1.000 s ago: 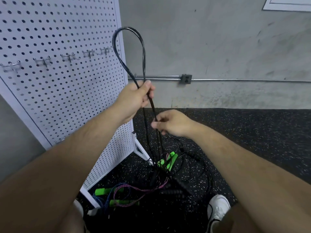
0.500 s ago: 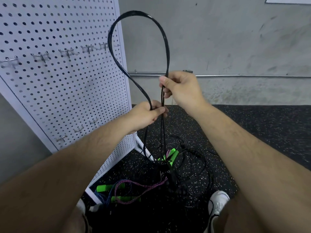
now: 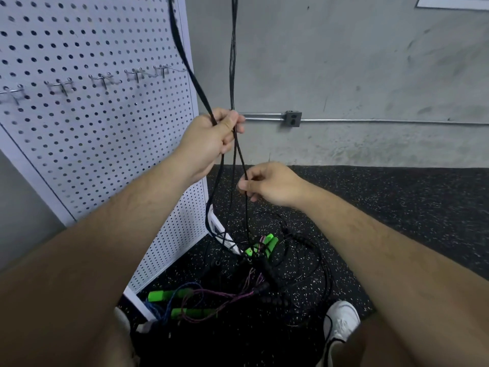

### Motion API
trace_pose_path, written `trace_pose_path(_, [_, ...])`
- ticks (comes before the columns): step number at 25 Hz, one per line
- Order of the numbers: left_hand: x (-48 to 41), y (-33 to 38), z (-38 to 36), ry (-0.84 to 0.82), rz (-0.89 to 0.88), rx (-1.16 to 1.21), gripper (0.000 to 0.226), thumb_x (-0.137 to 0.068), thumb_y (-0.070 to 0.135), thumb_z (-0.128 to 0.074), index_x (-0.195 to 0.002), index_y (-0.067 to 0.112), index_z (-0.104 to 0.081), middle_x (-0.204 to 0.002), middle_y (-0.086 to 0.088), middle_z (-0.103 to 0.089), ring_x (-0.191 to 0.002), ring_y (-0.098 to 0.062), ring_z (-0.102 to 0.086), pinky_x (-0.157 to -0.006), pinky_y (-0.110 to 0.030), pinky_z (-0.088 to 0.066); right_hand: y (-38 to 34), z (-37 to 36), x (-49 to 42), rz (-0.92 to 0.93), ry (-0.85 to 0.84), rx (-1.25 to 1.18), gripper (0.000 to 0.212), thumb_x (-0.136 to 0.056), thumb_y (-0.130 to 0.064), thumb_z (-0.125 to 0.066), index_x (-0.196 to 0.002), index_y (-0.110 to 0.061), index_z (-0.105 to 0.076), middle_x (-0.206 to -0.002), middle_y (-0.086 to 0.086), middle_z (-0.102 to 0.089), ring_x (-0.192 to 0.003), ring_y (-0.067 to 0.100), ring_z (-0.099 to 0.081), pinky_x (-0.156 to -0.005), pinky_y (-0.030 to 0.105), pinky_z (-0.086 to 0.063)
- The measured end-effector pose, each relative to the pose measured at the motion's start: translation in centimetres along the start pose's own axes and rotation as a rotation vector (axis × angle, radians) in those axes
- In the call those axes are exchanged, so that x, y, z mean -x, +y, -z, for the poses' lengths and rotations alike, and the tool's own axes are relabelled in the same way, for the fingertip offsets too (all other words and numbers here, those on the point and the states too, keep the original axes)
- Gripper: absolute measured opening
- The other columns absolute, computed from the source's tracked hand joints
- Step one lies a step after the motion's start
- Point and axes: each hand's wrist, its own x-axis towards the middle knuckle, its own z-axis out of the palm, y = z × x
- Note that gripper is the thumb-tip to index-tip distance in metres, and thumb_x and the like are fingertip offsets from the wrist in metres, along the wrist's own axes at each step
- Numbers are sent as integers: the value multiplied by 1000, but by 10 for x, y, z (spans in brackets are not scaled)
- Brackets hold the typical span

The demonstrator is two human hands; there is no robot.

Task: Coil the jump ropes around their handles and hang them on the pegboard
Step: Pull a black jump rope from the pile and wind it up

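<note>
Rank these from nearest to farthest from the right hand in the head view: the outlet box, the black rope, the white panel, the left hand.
1. black rope: pinched by the right hand itself.
2. left hand: just above and to the left, gripping that rope.
3. outlet box: behind, on the wall conduit.
4. white panel: high on the wall, top right.

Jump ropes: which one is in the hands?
The black rope: the left hand grips its strands and the right hand pinches one lower down. The purple rope and blue rope, with green handles, lie on the floor.
</note>
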Motion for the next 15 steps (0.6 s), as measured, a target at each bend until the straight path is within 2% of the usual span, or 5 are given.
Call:
trace_pose_path(3, [1,2,4,27,-5,53,20,-107,10,-47,-94,6,-62,-79,-4,-57,-56,-7,-35,-50,-18,-31,-11,-5,-1,44,-17,-129,21,-91,-15,-74,-104,-1,-68,-83,3,-71,-70,16,-68,-84,38,-60])
trace_pose_path(5, [2,5,6,53,1,108,22,-107,10,-45,-93,6,-61,-77,-4,-56,-56,-7,-34,-49,-18,-32,-18,-13,-1,74,2,-95,30,-85,-23,-80,-107,-8,-66,-87,5,-72,-67,16,-68,-76,35,-60])
trace_pose_path(9, [4,6,6,64,-4,146,23,-108,9,-43,-94,4,-61,-79,-6,-57,-57,-8,-35,-49,-19,-31,-16,-22,-6,91,93,-22,23,-90,-27,-75,-84,-6,-67,-73,9,-73,-57,17,-67,-69,44,-59])
trace_pose_path(12, [2,6,12,56,-17,120,21,-108,12,-43,-104,3,-61,-85,-7,-63,-60,-9,-46,-54,-20,-39,-20,-18,-7,73,108,-61,25,-94,-22,-71,-85,1,-67,-70,12,-71,-58,21,-67,-69,46,-59])
trace_pose_path(15, [6,4,15,5,34,98,26,-109,20,-42,-113,3,-60,-89,-7,-66,-66,-15,-58,-65,-28,-52,-29,-9,-6,100,188,-145,21,-95,-17,-69,-79,-4,-65,-63,7,-67,-54,19,-65,-62,39,-59])
